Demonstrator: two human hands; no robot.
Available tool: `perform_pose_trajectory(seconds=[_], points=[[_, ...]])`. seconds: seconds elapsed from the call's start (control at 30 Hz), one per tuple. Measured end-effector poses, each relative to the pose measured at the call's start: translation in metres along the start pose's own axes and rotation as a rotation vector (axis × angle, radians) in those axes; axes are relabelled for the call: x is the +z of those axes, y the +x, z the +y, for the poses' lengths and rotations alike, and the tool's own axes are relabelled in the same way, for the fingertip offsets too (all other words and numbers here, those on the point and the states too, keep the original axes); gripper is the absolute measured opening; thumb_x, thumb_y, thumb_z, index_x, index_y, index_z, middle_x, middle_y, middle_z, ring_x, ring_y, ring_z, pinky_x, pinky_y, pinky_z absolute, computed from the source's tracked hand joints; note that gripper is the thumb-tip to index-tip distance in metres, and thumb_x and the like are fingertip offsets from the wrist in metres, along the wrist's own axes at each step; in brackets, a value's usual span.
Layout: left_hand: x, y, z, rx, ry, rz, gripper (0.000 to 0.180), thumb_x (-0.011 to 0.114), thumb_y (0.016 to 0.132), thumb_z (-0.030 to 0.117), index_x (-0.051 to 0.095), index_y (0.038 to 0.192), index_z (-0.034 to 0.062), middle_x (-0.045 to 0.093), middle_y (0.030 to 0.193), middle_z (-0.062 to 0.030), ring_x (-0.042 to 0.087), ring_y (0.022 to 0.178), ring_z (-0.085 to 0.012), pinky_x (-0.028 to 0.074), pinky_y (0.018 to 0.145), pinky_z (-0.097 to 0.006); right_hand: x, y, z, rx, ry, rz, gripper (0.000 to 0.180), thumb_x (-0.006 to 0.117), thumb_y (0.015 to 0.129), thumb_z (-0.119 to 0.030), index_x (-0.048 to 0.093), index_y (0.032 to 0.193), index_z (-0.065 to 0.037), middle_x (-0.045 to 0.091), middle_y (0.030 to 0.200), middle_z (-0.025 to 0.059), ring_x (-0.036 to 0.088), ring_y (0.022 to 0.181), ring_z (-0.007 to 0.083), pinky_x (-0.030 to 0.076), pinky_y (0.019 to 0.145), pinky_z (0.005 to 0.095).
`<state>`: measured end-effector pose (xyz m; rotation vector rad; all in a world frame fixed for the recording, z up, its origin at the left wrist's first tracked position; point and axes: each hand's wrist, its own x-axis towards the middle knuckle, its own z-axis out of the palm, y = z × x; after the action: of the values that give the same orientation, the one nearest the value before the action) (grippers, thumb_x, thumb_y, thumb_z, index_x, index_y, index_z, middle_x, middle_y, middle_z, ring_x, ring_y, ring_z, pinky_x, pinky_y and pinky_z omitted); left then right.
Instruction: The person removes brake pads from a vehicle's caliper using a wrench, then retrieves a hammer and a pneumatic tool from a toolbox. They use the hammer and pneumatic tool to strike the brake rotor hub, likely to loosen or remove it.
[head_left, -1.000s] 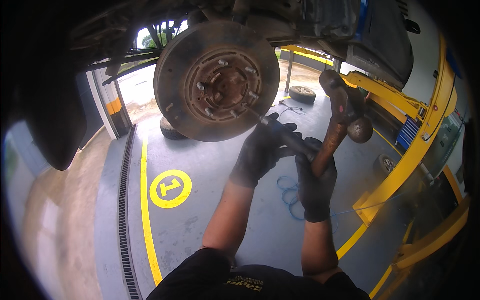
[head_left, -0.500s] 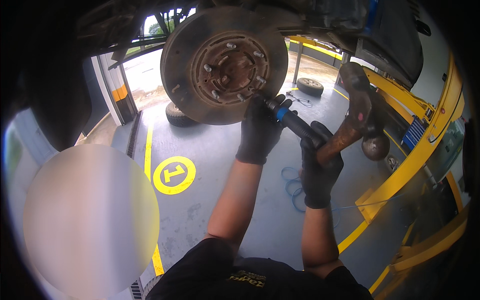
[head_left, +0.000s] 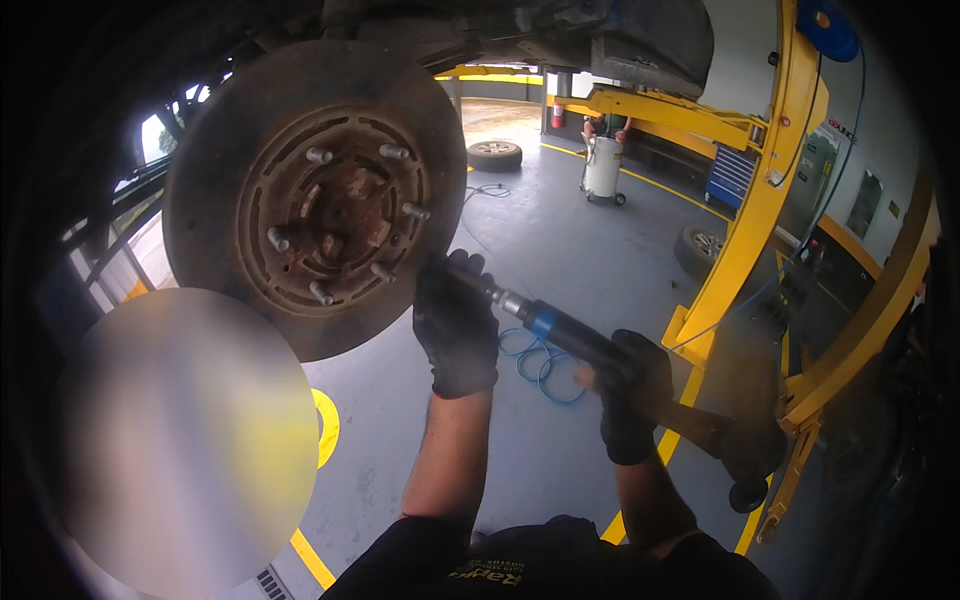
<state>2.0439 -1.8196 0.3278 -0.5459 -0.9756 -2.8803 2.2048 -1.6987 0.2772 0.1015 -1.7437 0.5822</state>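
In front of me at the left hangs a rusty brake disc [head_left: 215,215] with several bare wheel studs [head_left: 394,152] on its hub. My left hand [head_left: 455,325], black-gloved, is closed near the disc's lower right edge, around the dark front end of a black cylindrical tool [head_left: 572,334] with a blue band and silver neck. My right hand [head_left: 636,390], also gloved, is closed at the tool's rear end. It also grips the wooden handle of a ball-peen hammer [head_left: 752,455], whose blurred head points down to the right. Whether my left fingertips touch the disc cannot be seen.
A yellow lift post [head_left: 745,220] with arms rises at the right. On the grey floor [head_left: 570,225] lie a coiled blue hose [head_left: 540,365] and a wheel [head_left: 495,154]. Farther back stand a white tank on casters [head_left: 602,168] and a blue tool cabinet [head_left: 731,176]. A blurred disc covers the lower left.
The view has turned right, so the brake disc sits farther left. Both hands and the black tool have shifted away from the studs. The hammer head has swung down from above my right hand.
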Motion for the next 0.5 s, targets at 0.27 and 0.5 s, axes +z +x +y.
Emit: perform_pose_trajectory(seconds=[0.27,0.5], points=[[0.007,-0.033,-0.073,-0.334,0.267,-0.547,0.022,0.062,0.082,-0.006,0.059,0.103,0.0003,0.062,0.099,-0.0094,0.063,0.102,-0.0237,0.057,0.082,-0.035,-0.076,-0.069,0.006,1.088,0.674,0.025,0.030,0.074,0.082,-0.015,0.060,0.106,-0.003,0.058,0.076,0.0031,0.055,0.058,0.0113,0.050,0.057,0.0248],[0.115,-0.008,-0.171,-0.508,0.152,-0.998,0.027,0.058,0.090,-0.002,0.052,0.116,0.0026,0.060,0.103,-0.0128,0.062,0.106,-0.0283,0.059,0.081,-0.039,-0.109,-0.091,0.096,0.957,0.321,-0.126,0.026,0.065,0.089,-0.017,0.061,0.111,-0.004,0.062,0.084,0.0042,0.055,0.059,0.0099,0.048,0.053,0.0240]])
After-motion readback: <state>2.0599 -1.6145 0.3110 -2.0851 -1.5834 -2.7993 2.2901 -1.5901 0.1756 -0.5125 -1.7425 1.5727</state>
